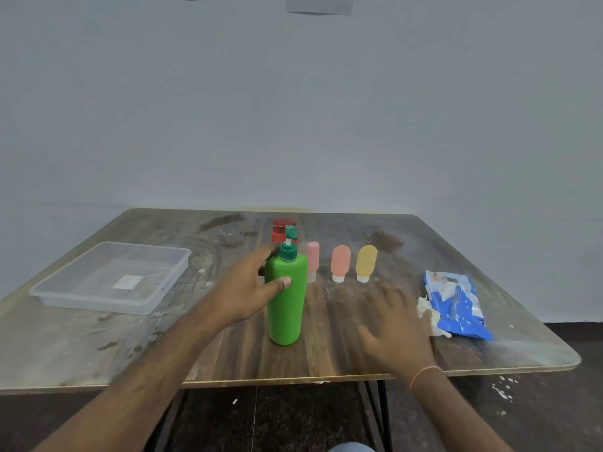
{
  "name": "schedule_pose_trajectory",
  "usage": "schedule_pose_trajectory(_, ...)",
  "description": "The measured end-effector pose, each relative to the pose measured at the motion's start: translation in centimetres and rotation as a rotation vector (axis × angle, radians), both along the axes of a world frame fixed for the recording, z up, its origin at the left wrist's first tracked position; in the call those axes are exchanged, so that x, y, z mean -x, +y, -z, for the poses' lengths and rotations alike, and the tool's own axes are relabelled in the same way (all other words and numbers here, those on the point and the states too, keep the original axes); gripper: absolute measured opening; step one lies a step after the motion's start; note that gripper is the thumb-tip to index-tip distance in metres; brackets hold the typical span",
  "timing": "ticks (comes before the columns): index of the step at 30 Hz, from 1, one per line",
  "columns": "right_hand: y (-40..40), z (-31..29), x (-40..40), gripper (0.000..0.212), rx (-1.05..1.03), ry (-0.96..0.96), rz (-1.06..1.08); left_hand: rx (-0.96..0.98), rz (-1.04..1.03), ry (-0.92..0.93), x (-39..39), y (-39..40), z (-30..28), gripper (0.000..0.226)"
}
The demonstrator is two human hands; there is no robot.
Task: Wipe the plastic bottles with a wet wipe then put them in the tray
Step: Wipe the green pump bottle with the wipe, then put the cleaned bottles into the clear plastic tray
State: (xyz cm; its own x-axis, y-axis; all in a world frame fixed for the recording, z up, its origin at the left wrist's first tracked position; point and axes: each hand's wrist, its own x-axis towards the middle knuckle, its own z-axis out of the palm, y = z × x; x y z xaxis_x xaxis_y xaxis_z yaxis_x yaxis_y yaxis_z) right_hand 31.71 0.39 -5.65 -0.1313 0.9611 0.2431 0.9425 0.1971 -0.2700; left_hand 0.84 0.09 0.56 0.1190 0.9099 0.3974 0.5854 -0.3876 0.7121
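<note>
A tall green pump bottle (287, 308) stands upright at the table's middle, and my left hand (248, 288) wraps around its upper body. A red bottle (280, 230) stands just behind it, mostly hidden. To the right stand three small upside-down bottles: pink (312, 261), orange (340, 262) and yellow (366, 262). My right hand (396, 331) hovers blurred over the table, fingers spread and holding nothing, left of a blue wet-wipe pack (456, 305) with a crumpled white wipe (427, 311) at its edge. The clear plastic tray (65, 300) lies at the left with nothing in it.
The worn wooden table (359, 360) has a rounded front right corner and ends against a plain wall. Dark floor and a metal table leg (378, 412) show below the front edge.
</note>
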Motion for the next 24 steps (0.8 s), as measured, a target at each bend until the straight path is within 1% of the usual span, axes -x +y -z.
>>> schedule_pose_trajectory(2,-0.6,1.2,2.4,0.061,-0.033,0.005,-0.151,-0.02,-0.034,0.024,1.1,0.5,-0.1,0.061)
schedule_pose_trajectory(3,-0.7,1.8,3.6,0.057,-0.016,0.008,-0.216,-0.024,-0.048,0.038,1.7,0.8,-0.1,0.06)
schedule_pose_trajectory(6,0.1,3.7,5.8,0.051,0.113,0.051,-0.315,0.0,-0.086,0.063,3.9,1.8,-0.3,0.055)
schedule_pose_trajectory(9,0.9,4.8,6.8,0.052,0.164,0.009,-0.312,0.018,-0.149,0.095,6.2,2.8,-0.6,0.052)
schedule_pose_trajectory(12,1.0,5.2,7.2,0.057,0.153,-0.056,-0.288,0.021,-0.199,0.116,7.7,4.2,-1.2,0.055)
schedule_pose_trajectory(15,1.1,5.6,7.2,0.061,0.141,-0.07,-0.276,0.038,-0.229,0.139,8.9,6.4,-1.8,0.052)
schedule_pose_trajectory(19,1.3,6.0,7.3,0.068,0.113,-0.062,-0.261,0.085,-0.21,0.163,9.8,9.0,-2.5,0.05)
schedule_pose_trajectory(24,1.4,5.7,7.3,0.063,0.131,-0.042,-0.266,0.147,-0.136,0.109,10.9,10.8,-2.6,0.054)
